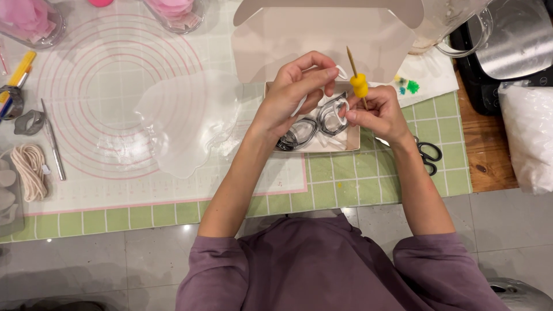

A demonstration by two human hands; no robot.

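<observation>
From the head camera, looking down, both hands meet over a small open box (352, 141) on the table. The box holds shiny metal cutter shapes (314, 128).

The right hand (377, 115) pinches a thin wooden stick (349, 59). A little yellow lump (360, 85) is stuck on the stick, just above the fingers. The stick points up and leans a bit to the left.

The left hand (294, 95) is curled, and its finger and thumb pinch a small white strip (342, 71) right beside the yellow lump. I think it is ribbon or tape, but it is too small to tell for sure.

The stick looks light and thin, so it could snap if squeezed hard. A good place to hold it is low down, under the lump, as the right hand does now. The yellow lump looks soft, so a tight grip might squash it. The white strip looks floppy and light, and best held by its end.

The box lid (322, 34) stands open behind the hands. A clear plastic sheet (184, 121) lies to the left on a white mat with pink rings (86, 69). Further left lie a coil of string (30, 170) and a thin metal tool (53, 141). Black scissors (429, 155) peek out by the right wrist. All of this sits on a green squared mat (368, 187).
</observation>
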